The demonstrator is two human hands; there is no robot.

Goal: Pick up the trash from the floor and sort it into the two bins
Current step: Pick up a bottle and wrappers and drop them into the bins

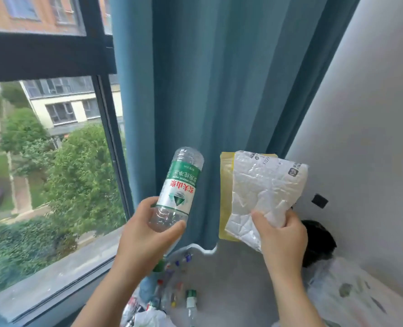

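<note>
I hold a clear plastic bottle, green-and-white label, base-up and tilted, in my left hand. My right hand pinches a crumpled white wrapper lying over a yellow pouch. More small bottles lie scattered on the floor below.

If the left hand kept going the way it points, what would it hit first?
The left hand would probably meet the blue curtain, its water bottle touching first; depth is unclear.

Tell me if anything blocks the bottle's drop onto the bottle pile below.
Nothing visible does. The left hand grips the bottle neck-down above the bottle pile; the curtain hangs behind it, and the right hand holds its wrapper aside.
</note>
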